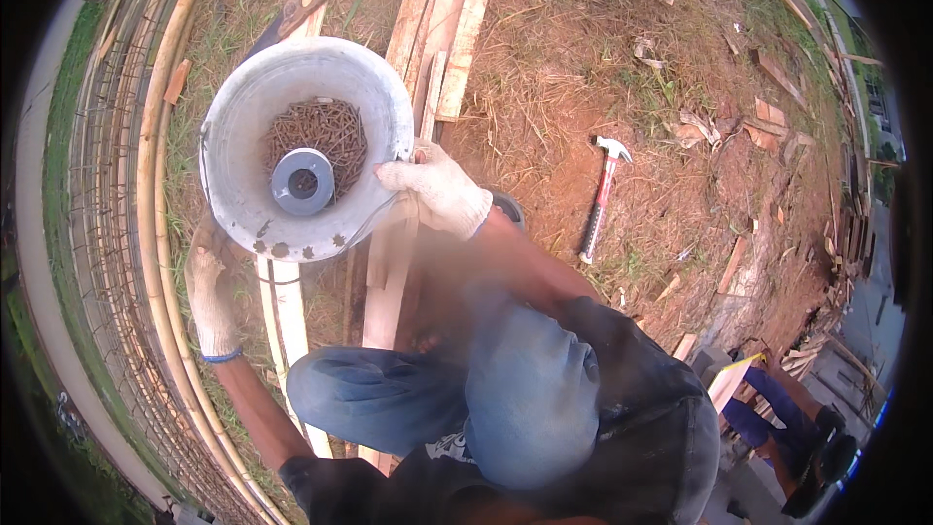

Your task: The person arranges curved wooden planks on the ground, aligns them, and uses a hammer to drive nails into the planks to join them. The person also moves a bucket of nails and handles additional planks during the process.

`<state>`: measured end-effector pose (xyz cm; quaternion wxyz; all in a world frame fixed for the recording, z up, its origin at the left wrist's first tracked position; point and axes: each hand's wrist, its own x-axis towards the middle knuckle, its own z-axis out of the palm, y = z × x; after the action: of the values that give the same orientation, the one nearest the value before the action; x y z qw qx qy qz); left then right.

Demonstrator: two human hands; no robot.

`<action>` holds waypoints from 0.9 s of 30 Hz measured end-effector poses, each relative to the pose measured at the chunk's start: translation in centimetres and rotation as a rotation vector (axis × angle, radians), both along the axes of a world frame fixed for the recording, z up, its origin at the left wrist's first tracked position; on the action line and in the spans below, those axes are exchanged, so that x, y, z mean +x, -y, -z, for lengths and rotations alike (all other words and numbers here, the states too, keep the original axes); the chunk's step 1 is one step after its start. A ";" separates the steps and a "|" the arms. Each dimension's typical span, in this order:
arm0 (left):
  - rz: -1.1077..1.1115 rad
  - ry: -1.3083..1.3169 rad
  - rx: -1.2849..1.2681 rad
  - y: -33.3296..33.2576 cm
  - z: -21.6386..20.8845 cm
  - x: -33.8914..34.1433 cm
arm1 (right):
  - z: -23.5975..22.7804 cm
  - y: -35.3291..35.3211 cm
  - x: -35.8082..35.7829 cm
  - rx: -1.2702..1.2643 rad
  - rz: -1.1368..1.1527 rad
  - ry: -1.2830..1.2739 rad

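Round grey plastic-looking bucket (236, 136), likely heavy: white-gloved right hand (442, 192) clamps its rim, where I'd hold; can't tell white-gloved left hand's (206, 297) grip.

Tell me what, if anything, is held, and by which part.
A bucket: the right hand grips its rim; the left hand, partly hidden, is by its outer side.

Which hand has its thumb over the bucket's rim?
The right hand: its thumb laps over the rim of the bucket, whereas the left hand shows only outside the bucket.
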<state>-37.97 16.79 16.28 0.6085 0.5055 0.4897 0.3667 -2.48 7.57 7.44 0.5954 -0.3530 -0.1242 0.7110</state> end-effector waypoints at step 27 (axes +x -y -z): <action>0.266 -1.032 -0.102 0.8 11.7 25.5 | 4.2 6.7 14.8 -0.241 0.701 0.710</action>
<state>-12.43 15.94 4.60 0.3536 0.6474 0.6742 -0.0340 12.33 0.91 3.24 0.6742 -0.6593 -0.1100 0.3141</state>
